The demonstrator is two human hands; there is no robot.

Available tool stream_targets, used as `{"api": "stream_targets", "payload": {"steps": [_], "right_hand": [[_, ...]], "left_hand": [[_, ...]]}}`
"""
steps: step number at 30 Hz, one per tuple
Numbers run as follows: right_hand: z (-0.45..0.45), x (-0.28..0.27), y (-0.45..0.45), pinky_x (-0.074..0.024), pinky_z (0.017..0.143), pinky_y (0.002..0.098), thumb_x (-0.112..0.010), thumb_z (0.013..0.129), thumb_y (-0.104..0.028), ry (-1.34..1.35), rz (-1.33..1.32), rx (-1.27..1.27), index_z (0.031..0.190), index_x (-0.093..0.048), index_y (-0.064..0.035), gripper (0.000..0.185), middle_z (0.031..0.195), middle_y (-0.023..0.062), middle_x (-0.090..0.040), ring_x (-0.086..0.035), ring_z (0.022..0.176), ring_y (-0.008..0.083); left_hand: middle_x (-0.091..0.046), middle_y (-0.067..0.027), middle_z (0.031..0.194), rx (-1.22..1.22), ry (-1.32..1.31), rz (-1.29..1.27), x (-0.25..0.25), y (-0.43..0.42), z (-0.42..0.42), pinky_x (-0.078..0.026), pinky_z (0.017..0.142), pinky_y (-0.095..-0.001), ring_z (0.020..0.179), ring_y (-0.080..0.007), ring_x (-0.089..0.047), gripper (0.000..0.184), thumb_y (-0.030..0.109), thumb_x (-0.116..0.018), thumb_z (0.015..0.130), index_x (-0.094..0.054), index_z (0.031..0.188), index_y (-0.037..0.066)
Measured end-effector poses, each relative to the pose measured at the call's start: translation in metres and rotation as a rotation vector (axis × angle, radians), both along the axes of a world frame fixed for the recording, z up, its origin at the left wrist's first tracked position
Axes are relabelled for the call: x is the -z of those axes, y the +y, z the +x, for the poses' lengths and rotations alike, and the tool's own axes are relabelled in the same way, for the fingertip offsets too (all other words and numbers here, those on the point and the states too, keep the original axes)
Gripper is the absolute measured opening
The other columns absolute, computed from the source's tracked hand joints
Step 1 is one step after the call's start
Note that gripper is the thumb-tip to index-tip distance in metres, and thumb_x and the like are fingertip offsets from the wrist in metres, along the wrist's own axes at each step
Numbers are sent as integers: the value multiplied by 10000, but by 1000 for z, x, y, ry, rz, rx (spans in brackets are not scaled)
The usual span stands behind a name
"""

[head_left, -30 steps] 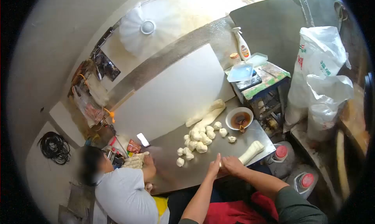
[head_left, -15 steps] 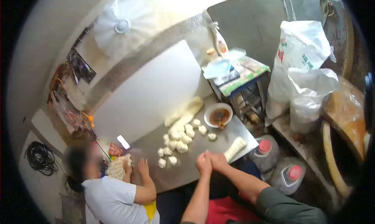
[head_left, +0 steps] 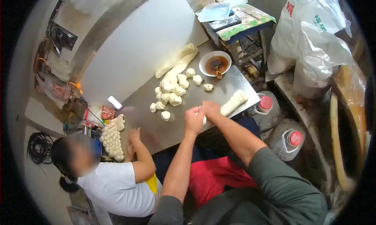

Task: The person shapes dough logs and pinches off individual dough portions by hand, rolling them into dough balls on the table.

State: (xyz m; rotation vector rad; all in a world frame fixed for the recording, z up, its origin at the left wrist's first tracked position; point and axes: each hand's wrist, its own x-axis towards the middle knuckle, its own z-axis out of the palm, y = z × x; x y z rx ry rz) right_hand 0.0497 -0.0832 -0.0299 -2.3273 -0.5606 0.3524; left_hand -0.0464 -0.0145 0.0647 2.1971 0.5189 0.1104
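Note:
My left hand [head_left: 193,120] and my right hand [head_left: 212,109] meet over the front edge of the metal table, fingers closed. A bit of white dough [head_left: 204,120] shows between them; most of it is hidden by the fingers. Just right of my right hand lies a thick dough log [head_left: 234,102]; I cannot tell whether the two join. Several dough lumps [head_left: 175,99] are scattered beyond my hands, beside longer dough rolls [head_left: 180,66]. A white bowl of brown liquid [head_left: 202,63] with a brush-like thing in it stands behind the log.
At left, a person [head_left: 113,182] works at the table [head_left: 172,133] beside rows of small dough balls [head_left: 111,140]. Red-capped jugs [head_left: 270,111] stand on the floor at right, near white sacks [head_left: 319,56]. A small stand [head_left: 250,23] holds containers and a scale-like object.
The view has tilted down, so the table sits higher in frame. My hands stay together, with white dough now showing between them. The other person's hands have drawn closer together.

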Motion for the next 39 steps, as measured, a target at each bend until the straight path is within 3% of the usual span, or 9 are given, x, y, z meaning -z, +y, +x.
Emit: {"api": "stream_targets", "payload": {"steps": [4, 7, 11, 14, 17, 19, 25, 35, 39], "right_hand": [[-8, -40, -39, -491, 944, 580, -701, 847, -392, -149, -138, -270, 1152, -692, -94, 427, 1118, 175, -710, -673, 1083, 397], [-3, 5, -52, -477, 900, 608, -752, 787, -410, -368, -327, -398, 1164, -651, -95, 502, 1119, 157, -687, -653, 1094, 384], [0, 19, -67, -487, 746, 504, -797, 722, -304, -665, 96, -296, 965, -609, -66, 389, 899, 126, -630, -638, 874, 354], [0, 15, -77, -476, 719, 483, -772, 756, -281, -706, 162, -128, 1000, -594, -69, 369, 844, 123, -608, -622, 815, 356], [3, 9, -76, -487, 722, 484, -727, 799, -276, -543, 108, -54, 1002, -613, -96, 294, 882, 131, -664, -658, 850, 350], [9, 28, -67, -522, 739, 503, -649, 854, -275, -294, 230, -43, 964, -671, -129, 184, 937, 142, -732, -701, 903, 361], [-4, 16, -68, -539, 676, 502, -565, 916, -288, -425, 128, 59, 907, -717, -116, 230, 857, 134, -729, -714, 806, 368], [-1, 12, -47, -524, 841, 534, -579, 925, -280, -191, -266, -39, 1012, -735, -114, 243, 1038, 115, -750, -725, 977, 338], [31, 13, -38, -575, 815, 467, -625, 884, -336, -112, -164, 82, 983, -749, -64, 315, 1035, 168, -748, -724, 969, 367]], "left_hand": [[-574, -272, 1370, 3, -555, 387, 11, 18, 20, -441, 1058, -436, 1255, -405, -560, 638, 376, -706, 932, -525, 1384, -35], [-559, -293, 1384, -67, -397, 210, 53, 20, 29, -407, 1112, -445, 1312, -412, -529, 683, 437, -673, 955, -503, 1407, -46], [-705, -102, 1076, -111, 111, -157, 99, 14, 45, -521, 873, -366, 969, -205, -654, 596, 510, -595, 1004, -653, 1220, -42], [-706, -71, 972, 145, -84, -524, 107, 16, 44, -524, 805, -333, 874, -167, -647, 459, 403, -626, 997, -697, 1099, -38], [-711, -89, 984, 157, -187, -234, 77, -10, 39, -525, 794, -317, 881, -149, -647, 338, 280, -643, 969, -699, 1080, -34], [-687, -196, 1038, -43, -348, 130, 85, -33, 40, -509, 911, -432, 989, -346, -661, 326, 222, -622, 936, -687, 1131, -32], [-695, -194, 810, -241, -404, -174, 80, -52, 57, -524, 806, -432, 796, -355, -676, 305, 265, -657, 951, -726, 992, -29], [-651, -271, 848, 1, -322, 301, 71, -16, 56, -481, 746, -583, 818, -511, -608, 264, 213, -564, 949, -664, 834, -3], [-658, -248, 828, 213, -104, -245, 49, -2, 39, -494, 714, -481, 781, -461, -632, 353, 321, -649, 941, -672, 806, -4]]}}
